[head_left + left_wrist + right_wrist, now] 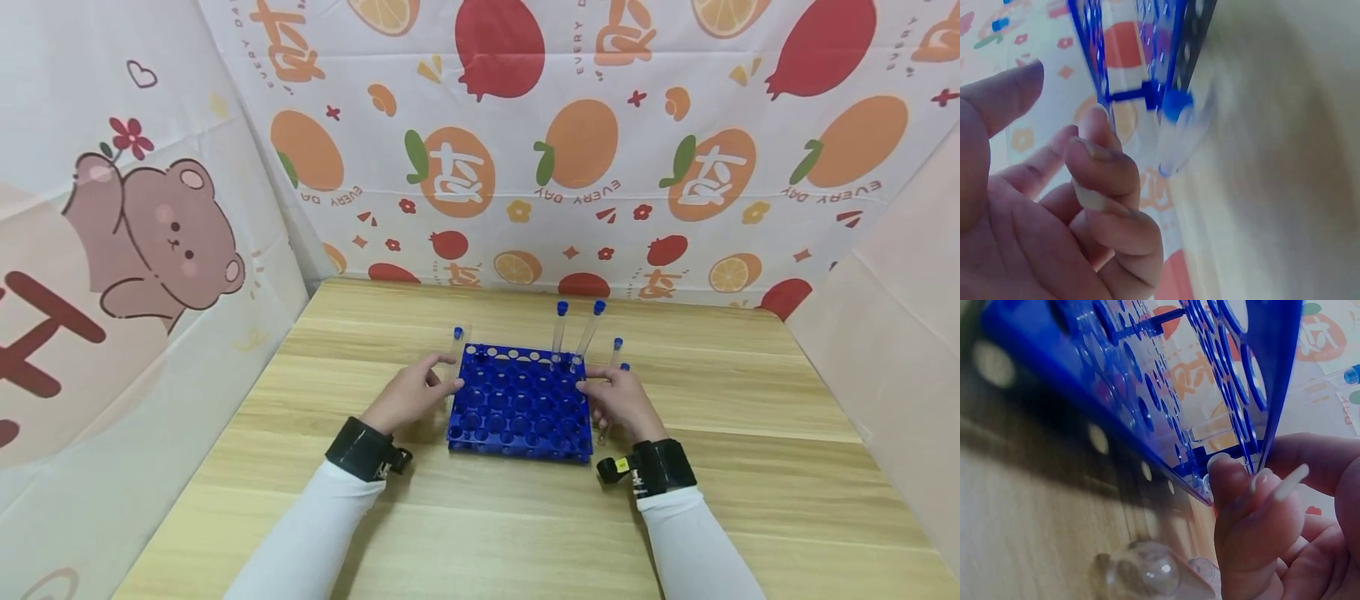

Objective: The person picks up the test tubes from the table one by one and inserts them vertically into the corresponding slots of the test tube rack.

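Note:
A blue test tube rack (pixel 521 408) with rows of round holes is on the wooden table between both hands. Two clear test tubes with blue caps (pixel 558 333) stand leaning in its back right corner. My right hand (pixel 621 400) grips the rack's right end, thumb and fingers at its edge (pixel 1260 506). At the left end is my left hand (pixel 411 392); in the left wrist view its thumb stands apart from the loosely curled fingers (pixel 1110 181), with the fingertips close to the rack's corner and nothing held between them.
A blue-capped test tube (pixel 458 334) lies beyond the left hand. Two more capped tubes (pixel 617 345) lie right of the rack, partly hidden by the right hand. The wooden table (pixel 487 533) meets a fruit-printed cloth (pixel 517 150) at the back.

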`<state>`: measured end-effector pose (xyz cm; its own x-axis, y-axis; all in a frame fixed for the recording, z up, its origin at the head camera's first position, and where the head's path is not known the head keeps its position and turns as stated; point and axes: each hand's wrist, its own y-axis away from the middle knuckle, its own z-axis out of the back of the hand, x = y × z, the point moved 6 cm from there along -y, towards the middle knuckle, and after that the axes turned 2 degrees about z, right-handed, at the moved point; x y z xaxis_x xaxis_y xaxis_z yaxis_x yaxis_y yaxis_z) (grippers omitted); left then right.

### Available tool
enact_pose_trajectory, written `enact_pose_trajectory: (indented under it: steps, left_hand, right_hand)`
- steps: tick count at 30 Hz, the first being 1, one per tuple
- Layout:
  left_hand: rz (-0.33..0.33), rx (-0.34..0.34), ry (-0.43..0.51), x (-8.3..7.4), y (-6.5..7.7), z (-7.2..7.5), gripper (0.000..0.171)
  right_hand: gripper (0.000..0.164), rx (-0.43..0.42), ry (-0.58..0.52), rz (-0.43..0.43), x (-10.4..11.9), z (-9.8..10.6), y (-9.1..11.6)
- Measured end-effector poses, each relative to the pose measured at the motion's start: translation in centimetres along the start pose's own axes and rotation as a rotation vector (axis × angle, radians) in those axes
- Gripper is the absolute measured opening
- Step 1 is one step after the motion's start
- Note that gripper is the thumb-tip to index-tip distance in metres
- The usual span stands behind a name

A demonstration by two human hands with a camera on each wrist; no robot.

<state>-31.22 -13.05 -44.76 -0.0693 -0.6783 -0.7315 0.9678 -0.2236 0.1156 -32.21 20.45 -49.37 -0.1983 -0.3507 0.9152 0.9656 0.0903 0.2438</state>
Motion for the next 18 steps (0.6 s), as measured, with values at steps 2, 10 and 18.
enact_pose_trajectory:
  steps: [2, 10, 18]
  left_hand:
    - [0.012, -0.026, -0.027, 0.1, -0.6, 0.9, 0.051]
    - [0.071, -0.066, -0.118, 0.6, -4.0, 2.9, 0.049]
    - [0.184, -0.025, -0.170, 1.6, -6.9, 2.2, 0.045]
  right_hand:
    - [0.041, 0.000, -0.006, 0.001, 0.1, 0.0, 0.0]
    - [0.039, -0.006, -0.024, -0.003, 0.2, 0.1, 0.0]
    - [0.039, -0.010, -0.007, -0.005, 0.0, 0.0, 0.1]
